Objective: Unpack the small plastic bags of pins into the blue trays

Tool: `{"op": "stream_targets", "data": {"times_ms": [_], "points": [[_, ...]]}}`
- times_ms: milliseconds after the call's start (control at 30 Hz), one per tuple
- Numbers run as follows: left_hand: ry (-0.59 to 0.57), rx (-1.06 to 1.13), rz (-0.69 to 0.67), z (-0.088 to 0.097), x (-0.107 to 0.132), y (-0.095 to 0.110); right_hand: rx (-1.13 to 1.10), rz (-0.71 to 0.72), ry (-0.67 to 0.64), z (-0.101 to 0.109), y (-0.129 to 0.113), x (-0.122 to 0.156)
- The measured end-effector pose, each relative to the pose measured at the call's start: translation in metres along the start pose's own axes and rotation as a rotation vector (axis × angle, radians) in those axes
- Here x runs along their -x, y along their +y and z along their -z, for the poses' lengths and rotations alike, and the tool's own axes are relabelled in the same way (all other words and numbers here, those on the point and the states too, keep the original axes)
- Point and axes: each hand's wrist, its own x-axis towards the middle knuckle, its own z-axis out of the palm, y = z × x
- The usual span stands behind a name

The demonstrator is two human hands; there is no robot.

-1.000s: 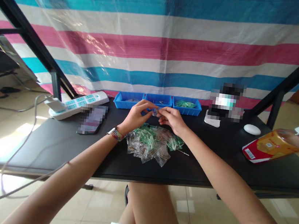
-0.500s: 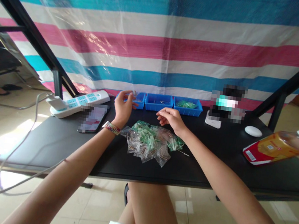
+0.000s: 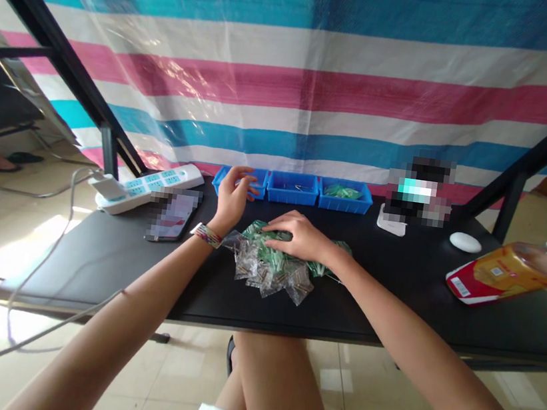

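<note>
My left hand [image 3: 234, 194] hovers at the left blue bin [image 3: 262, 191] with its fingers apart and nothing visible in them. A patterned band circles that wrist. Over the heap on the black table, my right hand [image 3: 297, 236] reaches down with thumb and fingers spread, touching or just above green packets [image 3: 267, 252]. Small clear bags [image 3: 271, 279] holding brownish pieces lie along the near side of the heap. Thin metal pieces sit in the middle blue bin [image 3: 292, 197], and green packets fill part of the right blue bin [image 3: 344, 206].
A white power strip [image 3: 155, 184] and a phone [image 3: 174, 215] lie left of the bins. To the right are a white case [image 3: 391, 220], a white oval object [image 3: 465, 242] and a drink bottle [image 3: 501, 272]. A striped sheet [image 3: 289, 86] hangs behind the table.
My right hand has moved down and left from above the heap onto the green packets, its fingers spreading. My left hand's fingers have loosened at the left bin; the clear bag by them is gone from view.
</note>
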Motion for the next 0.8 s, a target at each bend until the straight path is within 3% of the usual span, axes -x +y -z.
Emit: {"op": "stream_targets", "data": {"times_ms": [133, 267, 500, 800], "points": [[-0.035, -0.036, -0.024, -0.002, 0.003, 0.003, -0.01, -0.067, 0.102, -0.002, 0.003, -0.002], [-0.075, -0.063, -0.053, -0.002, 0.005, 0.006, -0.116, -0.215, 0.087, -0.001, 0.005, -0.004], [-0.149, -0.085, -0.058, -0.006, 0.012, 0.009, -0.061, -0.158, 0.06, -0.007, 0.002, -0.007], [-0.215, -0.132, -0.086, -0.008, 0.014, 0.007, -0.409, -0.337, 0.151, -0.011, 0.018, -0.013]]}}
